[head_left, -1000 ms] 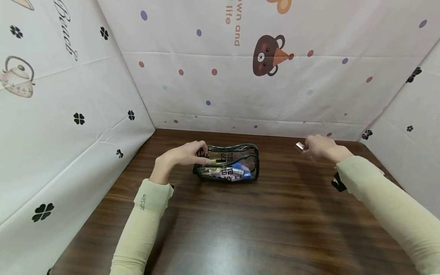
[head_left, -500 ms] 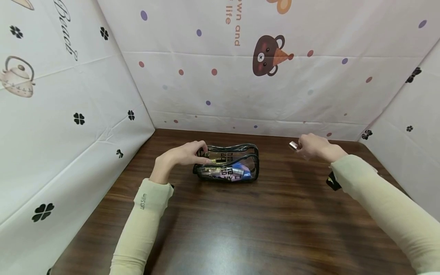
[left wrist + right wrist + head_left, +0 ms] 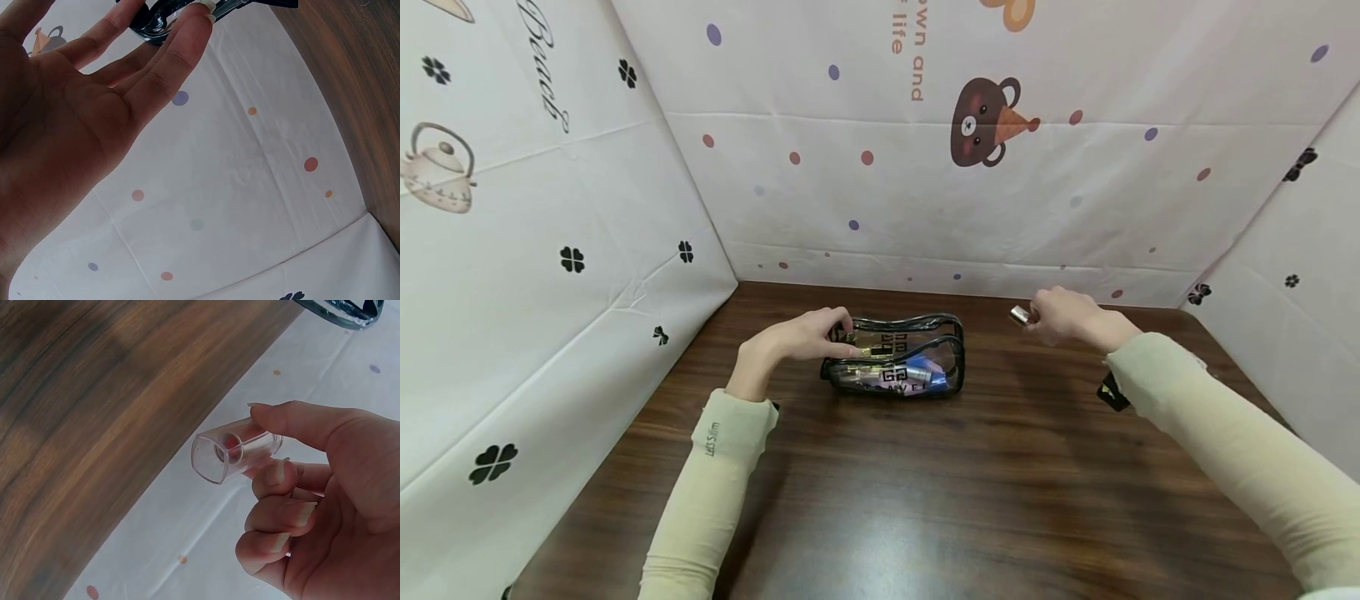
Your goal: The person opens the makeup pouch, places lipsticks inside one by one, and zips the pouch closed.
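Note:
A clear cosmetic pouch with black trim (image 3: 960,367) lies near the back of the table, its top gaping. Through its front, a blue-and-silver tube (image 3: 925,371) and other small items show. My left hand (image 3: 797,337) holds the pouch's left end, thumb at the front edge and fingers at the rear one. In the left wrist view, fingertips touch the black trim (image 3: 153,31). To the right of the pouch and above the table, my right hand (image 3: 1063,317) pinches a small clear lipstick tube (image 3: 209,456) with red inside, between thumb and index finger; the other fingers are curled.
The dark wooden table (image 3: 880,483) meets a white patterned cloth wall (image 3: 880,192) just behind the pouch. Similar cloth walls stand on the left (image 3: 550,333) and right (image 3: 1292,242).
My right hand has moved left with the lipstick tube, nearer the pouch. The left hand and the pouch have stayed in place.

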The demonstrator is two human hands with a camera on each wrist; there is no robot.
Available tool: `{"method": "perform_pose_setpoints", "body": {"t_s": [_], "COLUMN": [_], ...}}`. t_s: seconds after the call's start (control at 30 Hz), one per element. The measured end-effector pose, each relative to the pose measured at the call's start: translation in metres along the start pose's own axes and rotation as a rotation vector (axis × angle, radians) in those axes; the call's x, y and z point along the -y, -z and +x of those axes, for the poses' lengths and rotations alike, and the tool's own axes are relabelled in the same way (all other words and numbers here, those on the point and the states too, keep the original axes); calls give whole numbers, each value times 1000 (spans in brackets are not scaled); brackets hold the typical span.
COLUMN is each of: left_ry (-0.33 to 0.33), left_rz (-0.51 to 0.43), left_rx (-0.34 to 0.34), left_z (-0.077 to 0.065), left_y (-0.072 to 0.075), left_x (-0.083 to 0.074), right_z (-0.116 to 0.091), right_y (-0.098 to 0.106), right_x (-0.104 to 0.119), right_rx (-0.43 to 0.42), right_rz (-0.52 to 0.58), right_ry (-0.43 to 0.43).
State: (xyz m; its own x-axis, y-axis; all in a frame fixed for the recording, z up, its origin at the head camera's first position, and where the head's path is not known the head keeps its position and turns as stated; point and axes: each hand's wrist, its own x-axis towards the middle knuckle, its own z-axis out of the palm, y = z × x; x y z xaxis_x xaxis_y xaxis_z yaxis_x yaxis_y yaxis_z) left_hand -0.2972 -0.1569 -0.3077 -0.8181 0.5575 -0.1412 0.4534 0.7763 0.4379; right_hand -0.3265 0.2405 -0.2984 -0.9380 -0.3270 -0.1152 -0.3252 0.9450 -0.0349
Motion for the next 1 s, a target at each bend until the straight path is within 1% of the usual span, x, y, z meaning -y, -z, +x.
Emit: {"method": "perform_pose_setpoints", "body": {"t_s": [0.17,0.5,0.7,0.9,1.0], "left_ry": [-11,-1,-5,2,4], "left_rz": [-1,3,-8,-5,-3], "left_rx": [1,-1,4,3,-1], "left_z": [1,0,0,0,0], "left_y": [-1,0,-1,-2,-1], "left_x": [1,-1,0,0,0], "right_z": [0,4,5,7,8], "right_y": [1,17,19,22,26], "right_x": [6,21,32,44,51], "right_rx": [7,-2,-5,12,3], "right_rz": [3,37,49,55,54], "right_ry": [10,33,71,80,108]}}
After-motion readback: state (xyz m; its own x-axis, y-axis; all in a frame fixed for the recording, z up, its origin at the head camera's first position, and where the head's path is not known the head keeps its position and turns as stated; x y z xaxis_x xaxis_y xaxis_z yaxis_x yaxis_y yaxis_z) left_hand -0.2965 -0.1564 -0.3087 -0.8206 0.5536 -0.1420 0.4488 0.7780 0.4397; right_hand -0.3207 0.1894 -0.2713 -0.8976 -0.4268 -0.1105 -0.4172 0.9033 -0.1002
